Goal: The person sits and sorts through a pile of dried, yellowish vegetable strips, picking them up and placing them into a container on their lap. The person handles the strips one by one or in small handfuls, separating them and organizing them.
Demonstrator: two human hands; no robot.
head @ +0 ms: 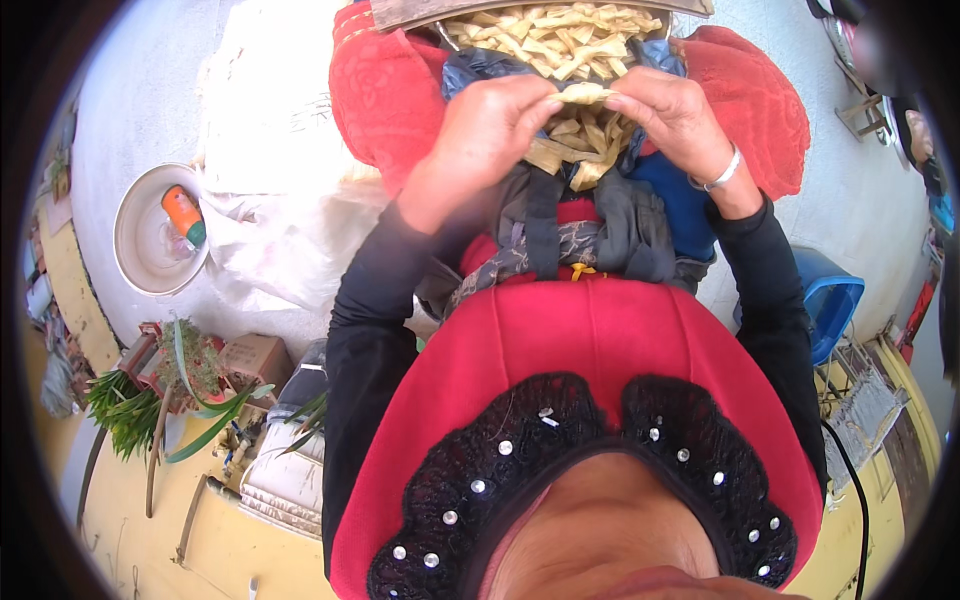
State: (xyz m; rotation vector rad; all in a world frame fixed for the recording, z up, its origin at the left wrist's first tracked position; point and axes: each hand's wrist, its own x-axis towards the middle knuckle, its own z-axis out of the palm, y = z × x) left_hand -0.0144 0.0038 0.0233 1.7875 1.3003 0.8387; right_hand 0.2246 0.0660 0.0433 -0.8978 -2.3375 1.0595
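Observation:
My left hand and my right hand pinch the two ends of a pale yellow knotted strip, held between them above my lap. Its material is not certain. Just beyond my fingers a heap of similar pale yellow strips fills a container under a wooden board. Dark plastic lines the near side of that heap. Flatter, loose yellowish strips lie directly below my hands, on my lap. A silver bangle circles my right wrist.
Red towels drape both sides of my lap. To the left, a white basin holds an orange and green bottle, beside white sheeting. A blue plastic bin stands to the right. Plants and a cardboard box are lower left.

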